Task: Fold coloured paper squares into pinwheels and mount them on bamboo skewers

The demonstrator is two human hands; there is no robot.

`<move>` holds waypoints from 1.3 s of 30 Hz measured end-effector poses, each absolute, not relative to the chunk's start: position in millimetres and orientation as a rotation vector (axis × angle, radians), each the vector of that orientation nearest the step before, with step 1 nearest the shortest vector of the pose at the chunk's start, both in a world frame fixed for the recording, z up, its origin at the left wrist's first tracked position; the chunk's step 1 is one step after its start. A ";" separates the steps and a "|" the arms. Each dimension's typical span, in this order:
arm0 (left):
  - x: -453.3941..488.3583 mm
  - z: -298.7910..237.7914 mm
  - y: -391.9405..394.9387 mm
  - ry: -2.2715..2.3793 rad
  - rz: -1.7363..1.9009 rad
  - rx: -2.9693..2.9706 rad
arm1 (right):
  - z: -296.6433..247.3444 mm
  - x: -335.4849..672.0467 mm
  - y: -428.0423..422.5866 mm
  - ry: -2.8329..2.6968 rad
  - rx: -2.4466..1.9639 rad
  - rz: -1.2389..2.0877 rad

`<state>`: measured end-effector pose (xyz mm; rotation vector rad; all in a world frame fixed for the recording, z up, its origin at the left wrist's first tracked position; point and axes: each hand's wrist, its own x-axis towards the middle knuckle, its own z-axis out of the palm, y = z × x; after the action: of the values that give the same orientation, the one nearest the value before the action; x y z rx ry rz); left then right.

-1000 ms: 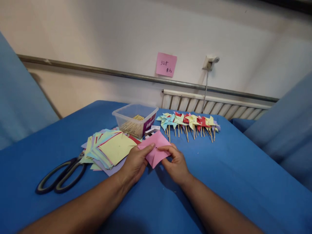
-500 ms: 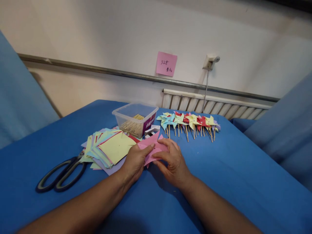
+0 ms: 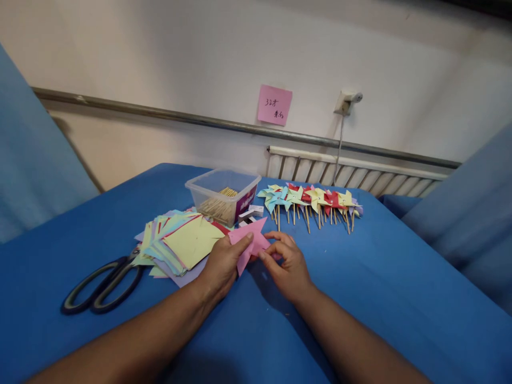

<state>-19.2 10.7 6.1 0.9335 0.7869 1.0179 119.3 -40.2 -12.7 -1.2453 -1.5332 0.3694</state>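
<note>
A pink paper pinwheel (image 3: 256, 230) with pointed corners is between my hands, above the blue-covered table. My left hand (image 3: 224, 261) grips it, thumb pressed on its front near the middle. My right hand (image 3: 287, 264) pinches its right edge between thumb and fingers. No stick can be made out on it. Left of my hands lies a pile of cut coloured paper sheets (image 3: 192, 242), a pale yellow one on top. Big dark-handled scissors (image 3: 100, 288) rest beside the pile, their blades hidden under the paper.
Behind the paper stands a clear plastic box (image 3: 218, 194) of thin wooden sticks. Small white boxes (image 3: 252, 212) sit by it. Several finished pinwheels (image 3: 312, 200) on sticks lie at the back right. A radiator (image 3: 356, 170) and a pink note (image 3: 274, 105) are at the wall.
The pink paper's points have been drawn inward, so it now shows a pinwheel shape. My right hand has shifted from over its face to a pinch at its right edge.
</note>
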 end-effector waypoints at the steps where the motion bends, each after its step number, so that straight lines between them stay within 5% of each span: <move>1: -19.0 5.6 10.8 0.790 1.012 0.939 | -14.0 118.6 -39.6 -1.502 -1.260 0.402; 20: -16.5 8.6 7.7 0.725 0.932 0.881 | -26.8 120.6 -27.4 -1.062 -1.271 1.004; 39: -13.7 5.4 5.0 0.700 0.907 0.893 | -20.0 123.3 -29.4 -1.058 -1.301 1.000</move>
<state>-13.7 5.0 5.4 0.8934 0.7002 0.9073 123.3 -29.4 -20.0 -1.3012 -1.0580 0.9995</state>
